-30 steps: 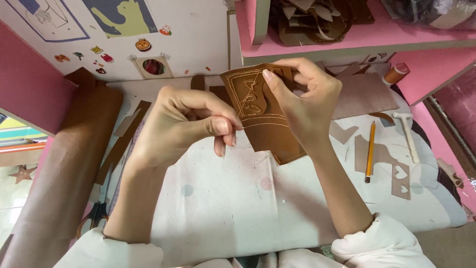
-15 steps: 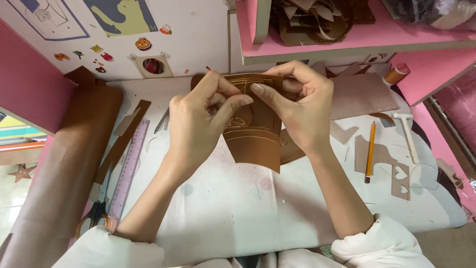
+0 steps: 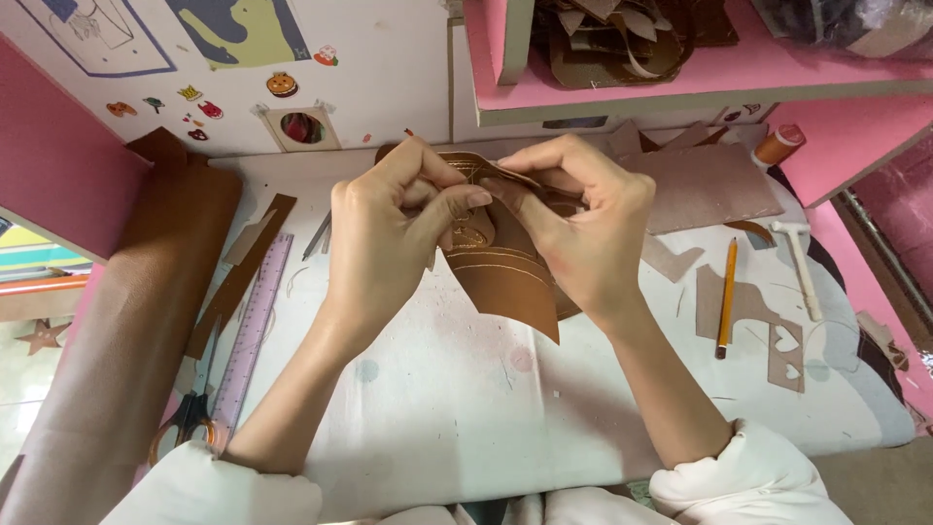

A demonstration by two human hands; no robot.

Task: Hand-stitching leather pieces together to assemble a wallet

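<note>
A brown leather piece [image 3: 505, 277] with pale line markings is held up over the white work table [image 3: 437, 408]. My left hand [image 3: 389, 228] pinches its upper left edge between thumb and fingers. My right hand [image 3: 583, 224] grips the upper right edge, with the thumb pressing on the front. The top edge of the leather bends over between the two hands. Its lower part hangs free, tilted above the table.
A roll of brown leather [image 3: 126, 321] lies at the left, with a purple ruler [image 3: 251, 326] and scissors [image 3: 185, 418] beside it. At the right lie a yellow pencil [image 3: 725, 297], a small white hammer [image 3: 802, 262], leather scraps [image 3: 748, 311] and an orange tube [image 3: 779, 144]. A pink shelf [image 3: 680, 87] holds more scraps.
Both hands have shifted closer together on the top edge of the leather piece, which is now folded over there and tilted more. The purple ruler has come into view.
</note>
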